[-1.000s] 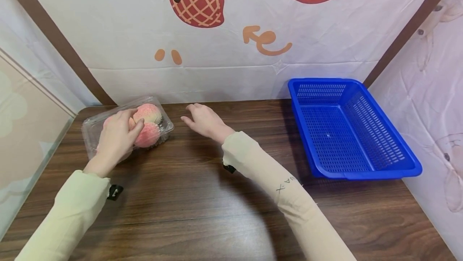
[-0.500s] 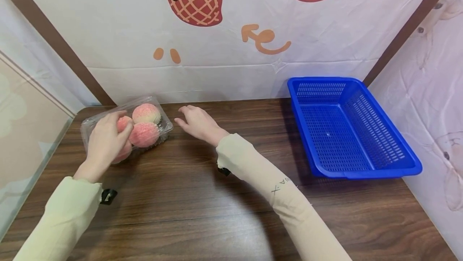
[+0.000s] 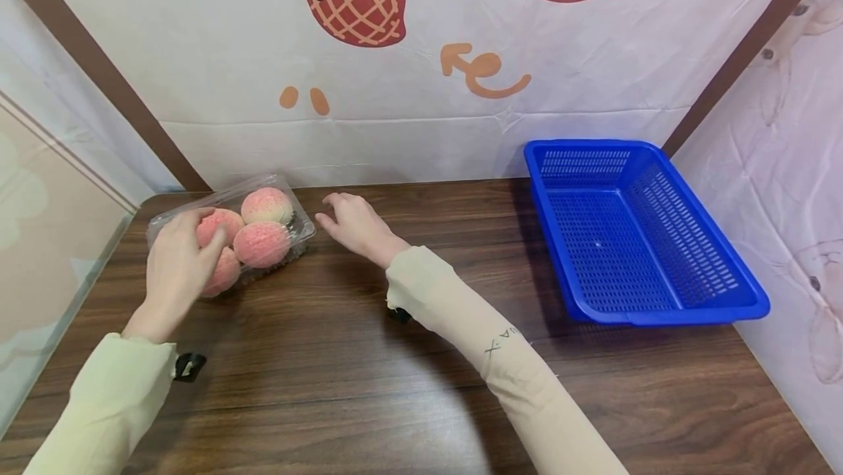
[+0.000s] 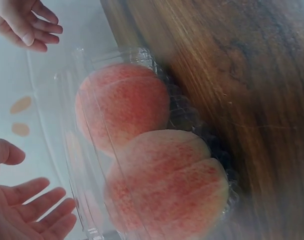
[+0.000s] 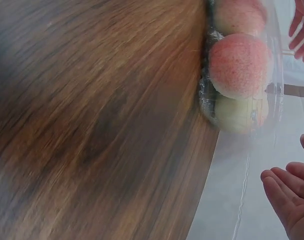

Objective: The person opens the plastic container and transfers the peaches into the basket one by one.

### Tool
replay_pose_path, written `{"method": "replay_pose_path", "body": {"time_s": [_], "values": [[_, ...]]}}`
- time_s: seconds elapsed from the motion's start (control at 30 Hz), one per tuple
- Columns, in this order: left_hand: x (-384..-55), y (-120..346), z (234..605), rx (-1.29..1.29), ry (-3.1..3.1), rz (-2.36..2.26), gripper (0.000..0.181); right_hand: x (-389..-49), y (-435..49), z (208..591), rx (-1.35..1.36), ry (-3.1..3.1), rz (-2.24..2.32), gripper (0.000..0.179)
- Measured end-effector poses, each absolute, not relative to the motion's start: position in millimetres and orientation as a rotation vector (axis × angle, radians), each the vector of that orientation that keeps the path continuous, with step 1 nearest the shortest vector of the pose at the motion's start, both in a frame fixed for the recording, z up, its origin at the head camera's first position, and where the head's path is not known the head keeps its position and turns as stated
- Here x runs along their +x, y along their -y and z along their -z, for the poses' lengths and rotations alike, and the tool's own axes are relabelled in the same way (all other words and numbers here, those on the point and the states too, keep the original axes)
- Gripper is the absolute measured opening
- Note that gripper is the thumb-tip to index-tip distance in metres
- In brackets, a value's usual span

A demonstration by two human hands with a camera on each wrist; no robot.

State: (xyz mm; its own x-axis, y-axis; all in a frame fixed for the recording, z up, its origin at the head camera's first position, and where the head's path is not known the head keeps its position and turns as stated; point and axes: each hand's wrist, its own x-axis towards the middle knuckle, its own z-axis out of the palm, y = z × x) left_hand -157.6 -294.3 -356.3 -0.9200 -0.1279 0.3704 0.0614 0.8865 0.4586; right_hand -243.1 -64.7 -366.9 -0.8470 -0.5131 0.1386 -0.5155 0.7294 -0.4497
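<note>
A clear plastic clamshell box (image 3: 304, 227) with several pink-and-cream peaches (image 3: 262, 244) in it sits at the table's back left. My left hand (image 3: 173, 263) hovers over the box's left part with fingers loosely bent, and it hides that end in the head view. In the left wrist view its fingers (image 4: 47, 210) are spread beside the lid, holding nothing. Just right of the box is my right hand (image 3: 356, 226), palm turned toward it and nothing in its grasp. The right wrist view shows a gap between these fingers (image 5: 284, 187) and the box.
A blue perforated plastic basket (image 3: 665, 316) stands at the back right of the wooden table (image 3: 369, 387). Behind the table's back edge hangs a printed white cloth (image 3: 408, 146), with more cloth at both sides.
My left hand has drawn left and slightly toward me over the box, uncovering more peaches. My right hand has shifted a little left, closer to the box. The basket stays in place.
</note>
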Motion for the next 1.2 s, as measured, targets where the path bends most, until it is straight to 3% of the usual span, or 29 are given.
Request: {"method": "replay_pose_path", "body": {"time_s": [1.2], "values": [[-137,324,377,0.414,2.346,0.905,0.039,-247,83,376,0.781,2.930,-1.055,0.041]]}}
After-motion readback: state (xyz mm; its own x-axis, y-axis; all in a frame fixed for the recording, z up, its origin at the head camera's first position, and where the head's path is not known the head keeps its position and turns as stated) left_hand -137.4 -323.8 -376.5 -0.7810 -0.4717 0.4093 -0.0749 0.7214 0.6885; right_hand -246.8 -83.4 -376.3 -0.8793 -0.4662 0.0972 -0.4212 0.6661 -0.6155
